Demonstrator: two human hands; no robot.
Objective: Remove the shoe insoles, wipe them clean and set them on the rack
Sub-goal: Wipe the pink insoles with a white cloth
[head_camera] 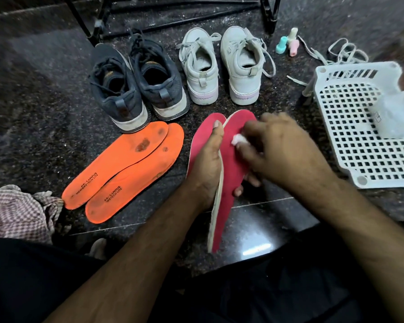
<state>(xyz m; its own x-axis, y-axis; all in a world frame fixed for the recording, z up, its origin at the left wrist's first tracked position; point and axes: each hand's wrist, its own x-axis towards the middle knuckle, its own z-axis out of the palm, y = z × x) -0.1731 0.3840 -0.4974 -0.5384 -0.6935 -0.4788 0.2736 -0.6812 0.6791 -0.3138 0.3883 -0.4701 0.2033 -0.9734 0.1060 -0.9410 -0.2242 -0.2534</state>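
My left hand (207, 169) grips a pink insole (229, 173) by its edge and holds it tilted above the floor. A second pink insole (202, 134) lies behind it, partly hidden. My right hand (278, 148) pinches a small white wad (236, 139) against the upper pink insole; the hand is blurred. Two orange insoles (126, 169) with dark stains lie flat on the floor to the left. A dark grey pair of sneakers (135, 85) and a white pair of sneakers (222, 66) stand behind the insoles.
A white perforated plastic rack (350, 127) sits on the floor at right, with a clear plastic bag (397, 113) on it. Loose laces (341, 52) and small pastel bottles (288, 43) lie behind. A checked cloth (16, 210) lies at left. Black metal stand legs (91, 31) rise at the back.
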